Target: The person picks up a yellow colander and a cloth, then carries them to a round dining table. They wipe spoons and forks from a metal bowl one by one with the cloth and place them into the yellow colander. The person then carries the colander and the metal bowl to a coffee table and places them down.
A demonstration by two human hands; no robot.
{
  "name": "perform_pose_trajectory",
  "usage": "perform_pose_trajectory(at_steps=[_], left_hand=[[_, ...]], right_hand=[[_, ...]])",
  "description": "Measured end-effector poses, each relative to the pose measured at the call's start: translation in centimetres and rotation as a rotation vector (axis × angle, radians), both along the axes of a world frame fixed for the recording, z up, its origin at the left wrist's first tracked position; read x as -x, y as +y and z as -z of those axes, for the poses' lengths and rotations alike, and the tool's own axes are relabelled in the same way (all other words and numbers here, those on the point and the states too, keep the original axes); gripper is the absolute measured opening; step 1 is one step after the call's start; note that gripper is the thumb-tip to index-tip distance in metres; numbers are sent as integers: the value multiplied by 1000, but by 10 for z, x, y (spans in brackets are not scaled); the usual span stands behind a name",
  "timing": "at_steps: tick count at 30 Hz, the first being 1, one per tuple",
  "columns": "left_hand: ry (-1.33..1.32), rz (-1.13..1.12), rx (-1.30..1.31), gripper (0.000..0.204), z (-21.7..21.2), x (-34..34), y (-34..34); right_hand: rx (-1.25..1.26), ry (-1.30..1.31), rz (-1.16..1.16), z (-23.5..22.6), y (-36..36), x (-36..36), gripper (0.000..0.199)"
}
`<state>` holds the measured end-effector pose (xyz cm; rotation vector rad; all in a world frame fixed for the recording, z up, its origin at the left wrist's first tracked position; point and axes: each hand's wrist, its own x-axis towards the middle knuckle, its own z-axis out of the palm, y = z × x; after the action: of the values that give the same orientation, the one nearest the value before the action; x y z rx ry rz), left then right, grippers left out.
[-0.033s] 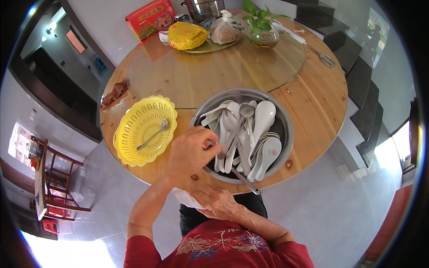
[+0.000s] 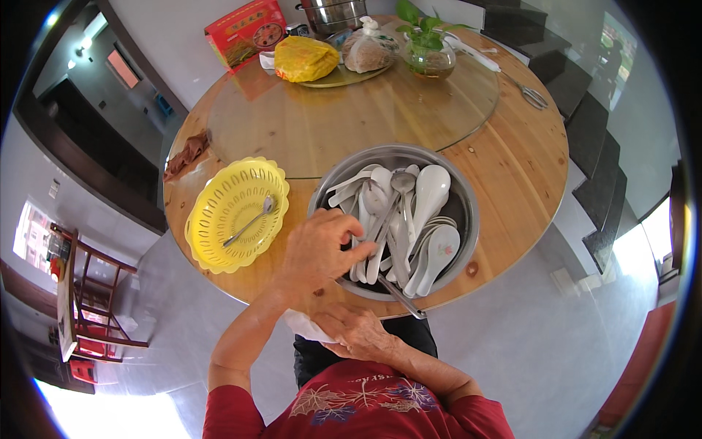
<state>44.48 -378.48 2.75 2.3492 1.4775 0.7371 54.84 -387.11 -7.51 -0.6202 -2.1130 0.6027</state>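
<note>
At the bottom middle, the right hand (image 2: 356, 333) grips a soft white cloth (image 2: 306, 326), partly hidden. Above, the left hand (image 2: 316, 247) curls loosely, thumb apart; I can't tell if it touches anything. It covers some of the round, shiny metal bowl (image 2: 472, 219), right of centre, heaped with smooth white spoons (image 2: 433, 190). Left of centre, a holey yellow basket (image 2: 212, 208) holds a metal spoon (image 2: 249, 224). The top edge cuts off a metal pot (image 2: 334, 16).

The left hand (image 2: 316, 249) is extended forward, thumb and fingertips parted, while the right hand (image 2: 356, 332) is curled lower down
</note>
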Motion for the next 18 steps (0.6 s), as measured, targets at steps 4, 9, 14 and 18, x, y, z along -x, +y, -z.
perform_pose_trajectory(at_steps=[4,9,14,18], left_hand=[[71,15,54,27,9,-16,3],[8,-59,88,26,24,-15,17],[12,-48,210,28,18,-17,24],[22,-56,200,29,21,-16,26]], right_hand=[[-30,29,-6,4,1,0,41],[-29,24,-2,-1,0,-2,43],[-15,10,-5,2,-1,-2,43],[-30,10,7,1,-2,-2,42]])
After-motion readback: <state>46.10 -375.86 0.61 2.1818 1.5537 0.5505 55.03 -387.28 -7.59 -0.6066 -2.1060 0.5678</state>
